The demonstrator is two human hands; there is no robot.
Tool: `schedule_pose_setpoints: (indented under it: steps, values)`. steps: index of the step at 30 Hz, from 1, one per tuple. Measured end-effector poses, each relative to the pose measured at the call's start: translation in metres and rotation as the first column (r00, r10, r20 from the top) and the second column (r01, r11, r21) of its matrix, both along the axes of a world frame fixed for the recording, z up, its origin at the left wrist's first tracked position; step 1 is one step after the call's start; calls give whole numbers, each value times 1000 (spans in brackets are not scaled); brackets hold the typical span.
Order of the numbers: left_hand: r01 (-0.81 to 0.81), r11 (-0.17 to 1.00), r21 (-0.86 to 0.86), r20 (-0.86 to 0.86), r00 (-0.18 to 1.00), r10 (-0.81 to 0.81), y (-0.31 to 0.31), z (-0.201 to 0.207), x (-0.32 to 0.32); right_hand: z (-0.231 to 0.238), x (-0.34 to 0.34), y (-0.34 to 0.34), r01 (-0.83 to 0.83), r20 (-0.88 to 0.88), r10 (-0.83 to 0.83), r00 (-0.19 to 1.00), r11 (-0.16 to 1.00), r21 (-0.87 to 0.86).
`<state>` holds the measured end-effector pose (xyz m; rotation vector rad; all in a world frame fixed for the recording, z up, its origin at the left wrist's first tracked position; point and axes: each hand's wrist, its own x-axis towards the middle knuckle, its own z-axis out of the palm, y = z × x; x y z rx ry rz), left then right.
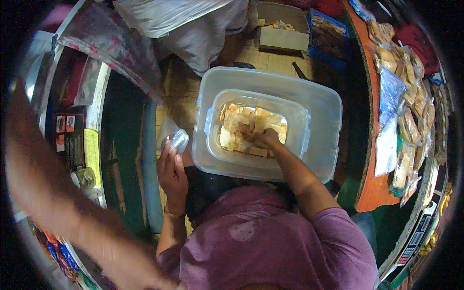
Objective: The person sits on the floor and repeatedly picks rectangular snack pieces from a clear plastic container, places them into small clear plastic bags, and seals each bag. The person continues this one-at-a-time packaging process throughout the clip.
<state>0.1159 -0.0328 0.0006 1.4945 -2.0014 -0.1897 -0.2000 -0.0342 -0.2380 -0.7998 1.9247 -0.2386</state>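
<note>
My left hand (173,175) pinches a small clear plastic bag (179,140), its loose end sticking up past my fingers. My right hand (269,138) reaches down into a pile of flat tan pieces (240,117) that look like dried slices. Its fingers are curled in among them, and what they grip is hidden. The pile lies in a smaller clear tub (299,107), which sits inside a large translucent plastic bin (325,104) in front of me.
Another person's blurred arm (67,193) crosses the left side. Bagged tan pieces (412,126) lie on an orange board (371,193) at right. Behind the bin stand a cardboard box (276,40) and a blue crate (333,57). White cloth (193,29) hangs at the back.
</note>
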Motion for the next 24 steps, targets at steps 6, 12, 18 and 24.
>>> schedule_pose_setpoints:
  steps: [6,12,18,24]
  values:
    - [-110,980,167,-90,988,126,7,-10,11,-4,5,-7,24,29,-26,999,998,55]
    - [-130,979,159,-89,985,145,13,-14,7,-27,-7,-4,206,64,-207,976,978,22]
    - [-124,972,198,-155,976,155,14,-13,6,7,-14,0,69,-181,-140,973,934,-350]
    - [-165,945,281,-191,956,223,17,-13,8,88,-8,-7,130,-10,-160,987,833,-538]
